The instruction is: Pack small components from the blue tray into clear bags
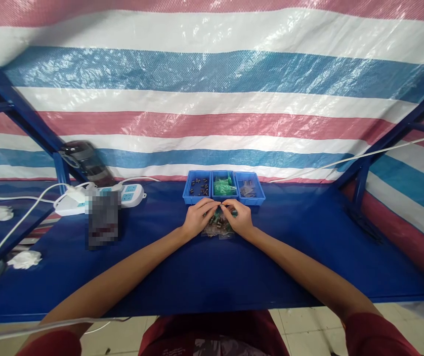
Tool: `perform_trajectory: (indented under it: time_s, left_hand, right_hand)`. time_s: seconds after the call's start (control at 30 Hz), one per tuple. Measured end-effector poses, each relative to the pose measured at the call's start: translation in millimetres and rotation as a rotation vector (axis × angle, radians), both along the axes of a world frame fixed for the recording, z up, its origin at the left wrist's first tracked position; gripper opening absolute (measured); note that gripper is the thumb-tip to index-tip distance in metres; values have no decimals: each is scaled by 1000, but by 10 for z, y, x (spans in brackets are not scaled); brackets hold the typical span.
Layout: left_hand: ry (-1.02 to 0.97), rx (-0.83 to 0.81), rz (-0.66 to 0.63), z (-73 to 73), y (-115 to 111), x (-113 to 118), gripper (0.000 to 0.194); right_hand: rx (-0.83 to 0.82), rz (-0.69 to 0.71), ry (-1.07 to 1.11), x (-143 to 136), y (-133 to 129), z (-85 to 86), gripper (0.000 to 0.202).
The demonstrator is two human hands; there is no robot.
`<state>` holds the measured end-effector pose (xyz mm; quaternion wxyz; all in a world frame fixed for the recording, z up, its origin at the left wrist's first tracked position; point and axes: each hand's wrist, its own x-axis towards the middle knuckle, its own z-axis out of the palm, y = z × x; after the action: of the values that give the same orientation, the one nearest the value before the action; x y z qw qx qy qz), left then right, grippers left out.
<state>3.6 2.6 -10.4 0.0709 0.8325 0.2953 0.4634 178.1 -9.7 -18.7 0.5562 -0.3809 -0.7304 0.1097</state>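
Note:
My left hand and my right hand meet over the table, fingertips nearly touching. Both are closed in a pinch around something too small to make out. Beneath them lies a pile of small clear bags and parts, with green and brassy bits, partly hidden by my fingers. Just beyond stand three joined blue bins. Small dark metallic parts lie in the left bin, green pieces in the middle bin, and clear bags in the right bin.
On the blue table, a white power strip with cables stands left, beside a blurred-out dark object. A dark bottle leans behind it. Crumpled white tissue lies far left. Striped sheeting hangs behind, between blue frame posts.

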Motion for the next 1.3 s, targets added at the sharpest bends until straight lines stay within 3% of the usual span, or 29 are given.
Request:
perform_trajectory:
  time_s: [0.57, 1.3]
  left_hand:
    - [6, -36, 64, 44, -44, 5, 20]
    - [-45, -54, 65, 52, -53, 0, 16]
  right_hand:
    - [24, 42, -22, 3, 17, 7, 13]
    - [-53, 148, 24, 22, 70, -100, 34]
